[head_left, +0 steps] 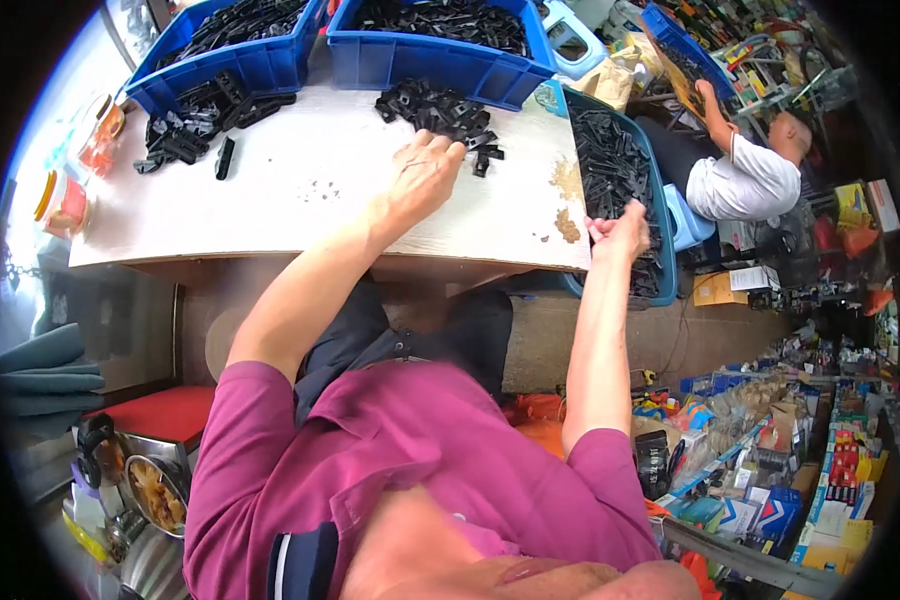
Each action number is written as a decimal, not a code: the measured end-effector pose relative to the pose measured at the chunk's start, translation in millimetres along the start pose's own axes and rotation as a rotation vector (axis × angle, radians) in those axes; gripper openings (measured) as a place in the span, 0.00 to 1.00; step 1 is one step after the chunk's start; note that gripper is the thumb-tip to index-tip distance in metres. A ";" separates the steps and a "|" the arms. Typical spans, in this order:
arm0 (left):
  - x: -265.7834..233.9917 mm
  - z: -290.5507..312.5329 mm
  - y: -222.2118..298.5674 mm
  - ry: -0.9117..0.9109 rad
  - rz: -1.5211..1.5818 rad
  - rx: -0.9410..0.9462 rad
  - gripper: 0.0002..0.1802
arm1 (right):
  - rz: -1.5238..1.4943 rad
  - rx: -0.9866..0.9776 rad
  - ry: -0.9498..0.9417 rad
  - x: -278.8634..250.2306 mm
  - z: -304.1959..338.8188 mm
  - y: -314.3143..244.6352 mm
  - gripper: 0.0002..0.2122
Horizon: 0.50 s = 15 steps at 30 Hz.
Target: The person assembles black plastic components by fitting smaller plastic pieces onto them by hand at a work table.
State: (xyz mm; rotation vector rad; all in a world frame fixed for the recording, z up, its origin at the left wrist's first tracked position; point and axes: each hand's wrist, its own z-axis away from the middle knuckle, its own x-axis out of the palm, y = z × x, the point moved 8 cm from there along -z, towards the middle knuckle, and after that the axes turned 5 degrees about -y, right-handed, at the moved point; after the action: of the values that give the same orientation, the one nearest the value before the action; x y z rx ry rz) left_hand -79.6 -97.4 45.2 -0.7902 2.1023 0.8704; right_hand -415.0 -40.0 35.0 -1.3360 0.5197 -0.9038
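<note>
My left hand [428, 178] reaches over the white tabletop [300, 215] to the near edge of a loose pile of small black plastic parts [435, 108]. Its fingers are curled down, and whatever they grip is hidden beneath them. Past the table's right edge, my right hand [620, 236] is over a blue-green bin [662, 225] filled with longer black plastic pieces [610, 150]. The thumb and forefinger of this hand look apart, with nothing visible between them.
Two blue crates [440, 62] of black parts stand along the table's far side. Another black pile [185, 130] and a single black piece [225, 158] lie at left, near lidded jars [62, 205]. Beyond the bin, a person in a white shirt [745, 185] sits holding a tray.
</note>
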 end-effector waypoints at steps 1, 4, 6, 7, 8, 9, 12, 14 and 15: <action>1.0 -1.9 0.5 -0.003 -0.003 0.003 0.03 | 0.018 0.010 -0.105 9.6 5.1 2.4 0.13; -3.9 2.1 -3.2 0.076 0.145 -0.072 0.03 | 0.007 0.080 -0.415 52.0 46.1 22.3 0.10; -7.1 0.9 4.5 0.030 0.372 -0.170 0.04 | 0.009 0.144 -0.624 74.6 68.7 36.7 0.12; -1.2 1.6 5.5 -0.021 0.594 -0.276 0.05 | 0.006 0.137 -0.617 77.3 70.1 44.7 0.12; 0.7 1.3 12.5 -0.022 0.598 -0.268 0.05 | 0.068 0.068 -0.752 89.9 76.0 51.1 0.13; -0.2 7.8 12.8 0.021 0.604 -0.255 0.07 | 0.134 0.011 -0.903 106.2 90.7 56.0 0.14; 29.3 21.2 -5.1 0.037 0.858 -0.463 0.16 | 0.264 0.102 -0.978 129.0 122.5 75.8 0.16; 34.4 16.6 4.5 0.099 0.851 -0.429 0.17 | 0.376 0.109 -0.868 121.4 123.4 71.2 0.15; 30.4 21.5 12.1 0.254 0.341 -0.017 0.20 | 0.390 0.128 -0.883 126.8 145.4 60.9 0.14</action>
State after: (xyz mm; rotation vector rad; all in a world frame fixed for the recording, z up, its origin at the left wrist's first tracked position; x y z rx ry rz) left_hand -97.4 -81.6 14.1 -0.5828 2.5062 1.0090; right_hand -213.5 -55.6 26.0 -1.3071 0.0178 0.0154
